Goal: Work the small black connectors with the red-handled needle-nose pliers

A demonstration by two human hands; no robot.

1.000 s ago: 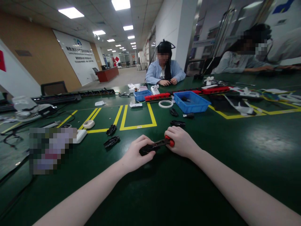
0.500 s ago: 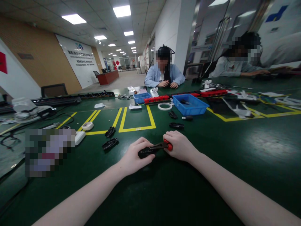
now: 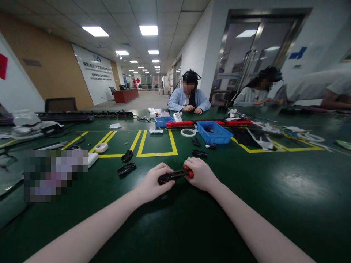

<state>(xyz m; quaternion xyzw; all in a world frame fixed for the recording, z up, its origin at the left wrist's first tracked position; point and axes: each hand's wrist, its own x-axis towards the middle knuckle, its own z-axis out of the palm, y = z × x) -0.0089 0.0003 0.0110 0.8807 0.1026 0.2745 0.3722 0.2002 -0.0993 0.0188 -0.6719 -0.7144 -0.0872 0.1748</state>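
Observation:
My left hand (image 3: 152,184) grips a small black plastic part (image 3: 165,178) just above the green table (image 3: 274,204). My right hand (image 3: 200,173) holds a screwdriver with a red and black handle (image 3: 184,172), its tip set against the black part. The two hands are close together near the table's middle front. Two more black parts (image 3: 126,168) lie to the left of my left hand, and further black pieces (image 3: 199,153) lie just beyond my right hand.
A blue bin (image 3: 214,132), a smaller blue bin (image 3: 162,121), a red strip (image 3: 181,124) and a white ring (image 3: 188,132) sit past yellow floor-tape lines (image 3: 156,153). Across the table sit a person (image 3: 188,100) in light blue and other people (image 3: 255,95) at the right. Black power strips (image 3: 82,116) lie at the left.
The camera has tilted upward, so everything sits lower in view. My hands keep the same grip on the black part and the screwdriver, with hardly any movement.

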